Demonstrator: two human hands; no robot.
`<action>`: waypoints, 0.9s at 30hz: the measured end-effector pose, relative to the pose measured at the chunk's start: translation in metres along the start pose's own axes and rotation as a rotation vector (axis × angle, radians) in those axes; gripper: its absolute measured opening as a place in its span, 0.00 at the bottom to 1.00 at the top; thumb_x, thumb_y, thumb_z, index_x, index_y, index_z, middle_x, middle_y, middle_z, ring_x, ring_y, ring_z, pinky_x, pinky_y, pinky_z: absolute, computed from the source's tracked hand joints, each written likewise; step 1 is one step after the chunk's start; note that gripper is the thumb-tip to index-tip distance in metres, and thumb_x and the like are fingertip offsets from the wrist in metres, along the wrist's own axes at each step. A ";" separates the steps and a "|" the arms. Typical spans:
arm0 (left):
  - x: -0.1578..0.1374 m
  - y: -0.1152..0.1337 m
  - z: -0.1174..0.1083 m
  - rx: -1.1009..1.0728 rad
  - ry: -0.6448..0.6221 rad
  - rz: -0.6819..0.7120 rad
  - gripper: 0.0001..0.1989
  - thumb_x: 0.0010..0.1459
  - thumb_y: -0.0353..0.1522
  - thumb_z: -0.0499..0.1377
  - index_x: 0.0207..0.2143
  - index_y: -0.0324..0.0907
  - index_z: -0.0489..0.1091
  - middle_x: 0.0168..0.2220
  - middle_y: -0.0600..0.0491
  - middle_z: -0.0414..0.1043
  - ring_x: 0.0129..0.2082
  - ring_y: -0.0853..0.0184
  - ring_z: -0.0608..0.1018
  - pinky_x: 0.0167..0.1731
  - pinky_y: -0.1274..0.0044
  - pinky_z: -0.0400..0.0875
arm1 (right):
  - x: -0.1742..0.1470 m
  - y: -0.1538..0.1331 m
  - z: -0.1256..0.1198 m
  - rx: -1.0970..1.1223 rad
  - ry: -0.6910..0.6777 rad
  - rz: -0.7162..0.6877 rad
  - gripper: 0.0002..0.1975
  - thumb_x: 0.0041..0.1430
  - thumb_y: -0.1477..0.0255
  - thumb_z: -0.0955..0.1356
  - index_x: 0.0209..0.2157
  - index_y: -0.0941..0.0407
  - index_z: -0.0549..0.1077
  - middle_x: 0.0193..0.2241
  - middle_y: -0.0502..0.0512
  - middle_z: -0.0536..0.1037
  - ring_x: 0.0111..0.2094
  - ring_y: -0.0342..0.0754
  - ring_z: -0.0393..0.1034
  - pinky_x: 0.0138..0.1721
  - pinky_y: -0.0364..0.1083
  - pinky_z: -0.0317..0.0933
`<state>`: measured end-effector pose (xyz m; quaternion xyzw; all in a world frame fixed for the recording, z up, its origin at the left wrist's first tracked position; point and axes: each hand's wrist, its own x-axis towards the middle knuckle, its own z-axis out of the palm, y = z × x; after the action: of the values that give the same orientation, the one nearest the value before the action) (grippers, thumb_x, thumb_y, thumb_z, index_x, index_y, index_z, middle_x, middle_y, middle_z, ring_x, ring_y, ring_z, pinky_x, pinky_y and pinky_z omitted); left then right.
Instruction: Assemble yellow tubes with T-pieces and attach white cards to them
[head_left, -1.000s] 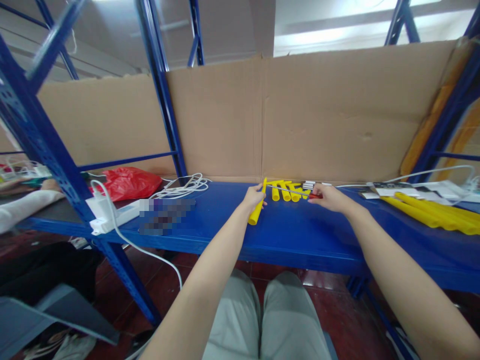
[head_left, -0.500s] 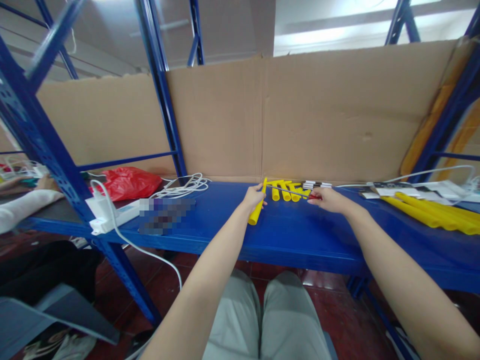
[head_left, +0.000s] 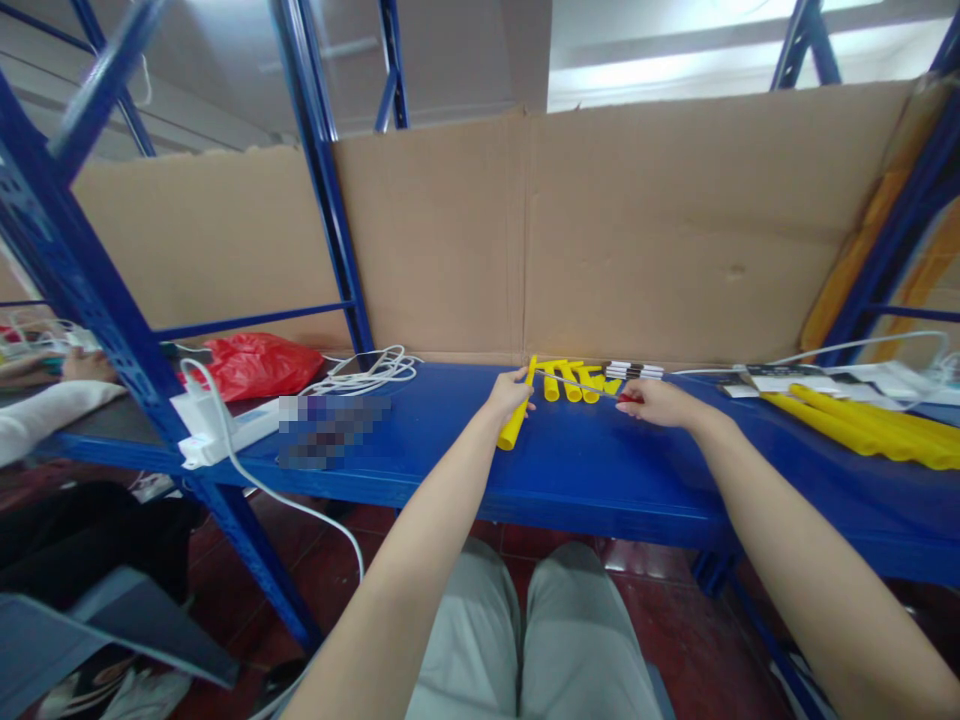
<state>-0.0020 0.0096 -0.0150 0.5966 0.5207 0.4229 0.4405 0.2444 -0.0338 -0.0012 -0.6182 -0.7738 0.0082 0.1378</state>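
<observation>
My left hand (head_left: 511,394) is closed around a yellow tube (head_left: 513,430), which it holds tilted above the blue shelf. Pinched in my right hand (head_left: 651,402) is a screwdriver (head_left: 592,386) with a red handle and a long thin metal shaft. The shaft points left, and its tip meets the upper part of the tube by my left fingers. Behind the shaft, several short yellow tubes (head_left: 573,388) lie in a row. White-and-black small pieces (head_left: 634,370) sit just beyond my right hand.
Long yellow tubes (head_left: 862,425) lie at the right on the blue shelf (head_left: 600,470). To the left are a red plastic bag (head_left: 259,366), coiled white cable (head_left: 375,372) and a power strip (head_left: 251,425). Cardboard (head_left: 637,240) stands behind. Another person's sleeve (head_left: 52,415) shows far left.
My right hand has shifted very slightly with the screwdriver, while my left hand and its tube stay nearly in place. At far left the other person's hand has moved a little.
</observation>
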 end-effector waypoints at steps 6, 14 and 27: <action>0.003 -0.001 0.001 -0.002 -0.047 0.005 0.33 0.56 0.20 0.53 0.65 0.40 0.57 0.49 0.44 0.74 0.17 0.78 0.72 0.15 0.86 0.62 | 0.000 0.006 -0.003 -0.018 -0.014 0.053 0.06 0.57 0.70 0.64 0.32 0.57 0.73 0.32 0.58 0.79 0.32 0.49 0.73 0.32 0.44 0.61; 0.008 -0.007 0.003 0.016 -0.045 -0.027 0.28 0.58 0.22 0.55 0.61 0.37 0.62 0.44 0.43 0.76 0.18 0.76 0.72 0.18 0.84 0.64 | 0.003 0.026 -0.003 -0.141 0.026 0.175 0.10 0.56 0.69 0.64 0.38 0.57 0.73 0.36 0.60 0.79 0.36 0.52 0.73 0.36 0.46 0.63; 0.006 -0.003 0.003 -0.155 -0.093 -0.096 0.31 0.51 0.16 0.57 0.59 0.37 0.66 0.39 0.45 0.78 0.21 0.74 0.73 0.26 0.80 0.69 | -0.001 0.028 -0.004 -0.193 -0.056 0.319 0.13 0.55 0.68 0.64 0.41 0.55 0.74 0.44 0.64 0.77 0.44 0.60 0.72 0.44 0.57 0.64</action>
<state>0.0011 0.0150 -0.0180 0.5541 0.4934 0.4122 0.5289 0.2724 -0.0285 -0.0027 -0.7430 -0.6666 -0.0270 0.0531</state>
